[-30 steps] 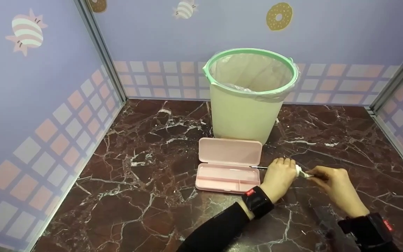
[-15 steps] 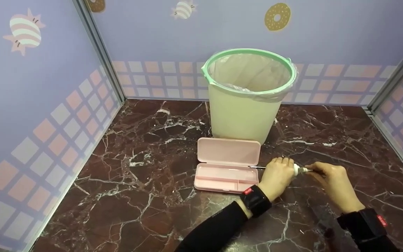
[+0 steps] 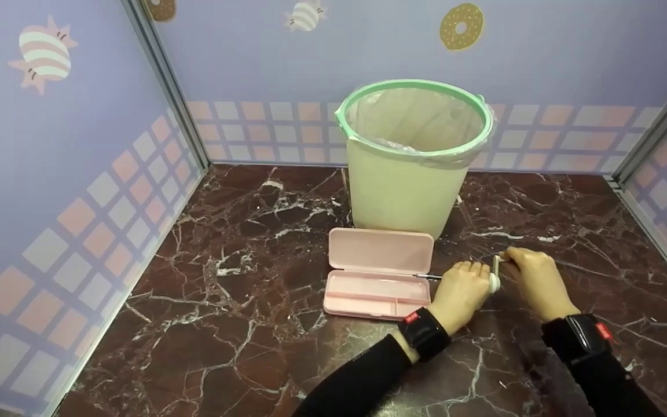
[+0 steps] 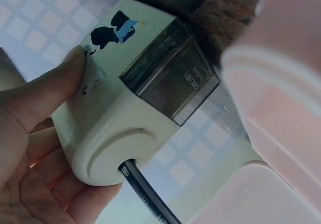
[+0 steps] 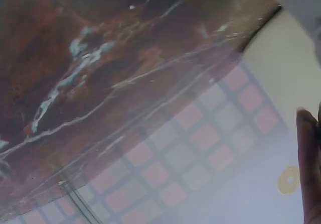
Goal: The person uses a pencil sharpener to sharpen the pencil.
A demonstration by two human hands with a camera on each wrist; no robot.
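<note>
Okay, left hand (image 3: 463,292) grips boxy cream plastic sharpener (image 4: 110,98), slim black pencil (image 4: 149,194) jutting left, right hand (image 3: 535,278) pinching pale crank (image 3: 496,265) opposite.

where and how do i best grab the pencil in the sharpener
Pinch the pencil across its bare dark shaft, just outside the sharpener, probably from above: the shaft is thin and straight, its other end sits inside the sharpener, the left hand holds the sharpener's body, and the pink case crowds the free end.
</note>
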